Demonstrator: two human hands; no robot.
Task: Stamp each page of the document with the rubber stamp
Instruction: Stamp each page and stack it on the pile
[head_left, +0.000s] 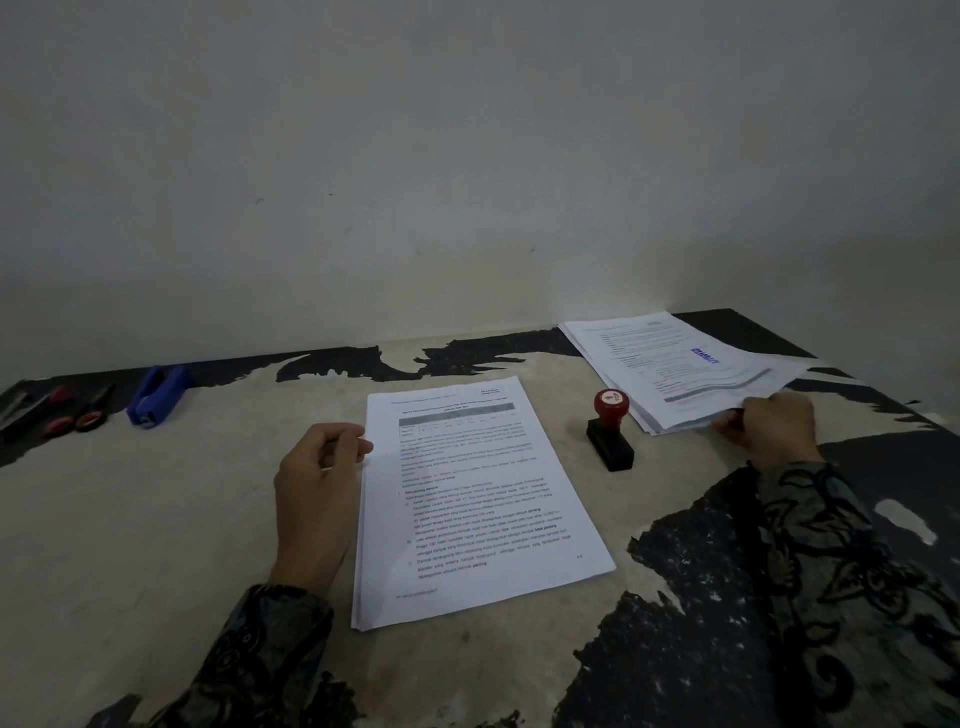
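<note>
A stack of printed pages (478, 499) lies in the middle of the table, its top page bearing no stamp that I can see. My left hand (317, 483) rests at the stack's left edge, fingers curled, thumb touching the paper. The rubber stamp (610, 428), black base with a red knob, stands upright just right of the stack, held by no hand. Farther right lies a second pile of pages (680, 364); its top page carries a blue stamp mark (705, 355). My right hand (763, 423) pinches the near edge of that top page.
The table top (156, 519) is worn, with black peeling patches. A blue stapler (156, 397) sits at the back left. Beside it lie scissors with red and black handles (72, 415). A pale wall stands right behind the table.
</note>
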